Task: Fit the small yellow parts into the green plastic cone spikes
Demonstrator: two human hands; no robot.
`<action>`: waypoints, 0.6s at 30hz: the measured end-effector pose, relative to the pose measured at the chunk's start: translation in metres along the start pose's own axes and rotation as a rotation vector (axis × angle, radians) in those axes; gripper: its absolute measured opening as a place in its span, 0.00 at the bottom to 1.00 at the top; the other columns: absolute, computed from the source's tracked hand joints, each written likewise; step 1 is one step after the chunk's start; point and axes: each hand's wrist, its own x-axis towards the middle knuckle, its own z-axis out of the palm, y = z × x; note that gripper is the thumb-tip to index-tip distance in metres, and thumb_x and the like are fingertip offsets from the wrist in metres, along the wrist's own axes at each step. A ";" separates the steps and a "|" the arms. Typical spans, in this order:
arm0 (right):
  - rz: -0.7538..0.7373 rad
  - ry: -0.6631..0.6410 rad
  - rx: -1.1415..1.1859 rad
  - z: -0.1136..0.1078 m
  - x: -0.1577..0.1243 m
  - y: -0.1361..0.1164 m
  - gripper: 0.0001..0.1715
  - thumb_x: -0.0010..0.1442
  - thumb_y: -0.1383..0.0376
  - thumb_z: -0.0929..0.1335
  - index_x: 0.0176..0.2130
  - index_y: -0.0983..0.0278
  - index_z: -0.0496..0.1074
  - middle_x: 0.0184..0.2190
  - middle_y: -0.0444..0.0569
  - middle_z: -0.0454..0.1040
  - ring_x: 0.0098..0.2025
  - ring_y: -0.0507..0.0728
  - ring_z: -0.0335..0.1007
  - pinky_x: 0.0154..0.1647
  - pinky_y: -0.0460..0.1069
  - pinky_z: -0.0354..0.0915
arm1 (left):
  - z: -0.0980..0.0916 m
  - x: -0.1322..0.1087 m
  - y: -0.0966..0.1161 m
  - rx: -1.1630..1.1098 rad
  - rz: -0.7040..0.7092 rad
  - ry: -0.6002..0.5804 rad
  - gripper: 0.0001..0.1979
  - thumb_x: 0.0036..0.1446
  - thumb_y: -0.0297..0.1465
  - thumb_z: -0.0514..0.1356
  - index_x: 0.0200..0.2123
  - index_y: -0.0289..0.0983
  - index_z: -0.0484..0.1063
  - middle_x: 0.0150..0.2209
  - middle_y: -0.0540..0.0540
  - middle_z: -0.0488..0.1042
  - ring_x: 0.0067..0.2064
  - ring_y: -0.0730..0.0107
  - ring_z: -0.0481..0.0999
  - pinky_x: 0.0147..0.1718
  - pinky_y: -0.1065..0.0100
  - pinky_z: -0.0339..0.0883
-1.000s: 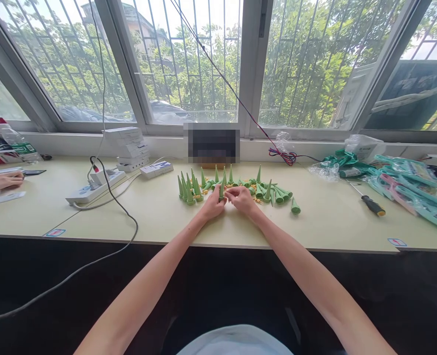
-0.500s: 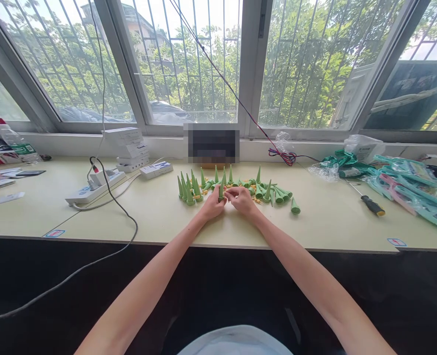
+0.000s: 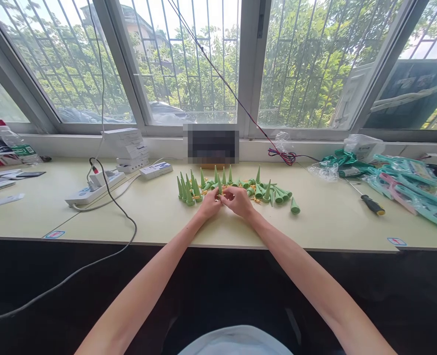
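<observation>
My left hand is closed round the lower part of a green cone, which stands point up between my fingers. Against the base of that cone, my right hand has its thumb and fingertips pinched together; whatever they hold is too small to make out. To the left, several green cones stand upright in a cluster. More green cones lie on their sides to the right, one of them apart from the rest. Small orange-yellow pieces are scattered among them, partly hidden behind my hands.
On the pale table, a power strip with cables and stacked white boxes stand left. A screwdriver and teal plastic packages lie right. Behind the cones is a pixelated dark object.
My right fingers have moved slightly left, in against the cone's base. The cone and my left hand have shifted a little left. Another person's hand at the left edge has mostly left view.
</observation>
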 end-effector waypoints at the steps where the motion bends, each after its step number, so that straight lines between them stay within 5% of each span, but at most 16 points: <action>1: -0.002 -0.008 0.001 0.000 0.000 0.000 0.06 0.56 0.65 0.68 0.28 0.64 0.73 0.24 0.45 0.72 0.26 0.52 0.63 0.31 0.47 0.61 | -0.001 0.000 0.001 0.002 -0.013 -0.009 0.12 0.50 0.26 0.53 0.38 0.35 0.72 0.35 0.45 0.76 0.37 0.65 0.74 0.38 0.65 0.69; 18: -0.106 -0.040 -0.088 -0.002 0.000 -0.003 0.14 0.57 0.67 0.64 0.23 0.61 0.58 0.22 0.43 0.63 0.27 0.51 0.56 0.31 0.46 0.55 | -0.005 -0.001 0.008 -0.017 -0.065 -0.098 0.06 0.49 0.29 0.53 0.31 0.35 0.69 0.32 0.47 0.73 0.35 0.66 0.71 0.37 0.66 0.67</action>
